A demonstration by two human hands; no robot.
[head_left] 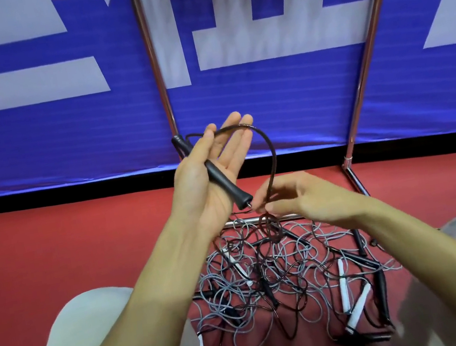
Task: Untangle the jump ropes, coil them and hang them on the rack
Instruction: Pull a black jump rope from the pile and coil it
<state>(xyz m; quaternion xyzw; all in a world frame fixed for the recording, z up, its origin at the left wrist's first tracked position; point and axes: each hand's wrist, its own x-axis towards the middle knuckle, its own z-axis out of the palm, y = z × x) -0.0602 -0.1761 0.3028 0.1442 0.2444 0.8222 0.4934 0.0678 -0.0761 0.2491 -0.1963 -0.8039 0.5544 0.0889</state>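
Coiling mid-frame, my left hand [200, 185] thumb-pins the black handle [223, 181], fingers straight; my right hand [305, 193] pinches the dark cord [269, 147]; I'd keep loops even.

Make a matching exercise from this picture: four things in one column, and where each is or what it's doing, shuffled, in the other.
1 black handle
2 right hand
3 tangled ropes
4 rack

A heaped between the person's knees
B across the left hand's palm
C pinching the dark cord
D standing before the blue banner

Pairs: 1-B, 2-C, 3-A, 4-D
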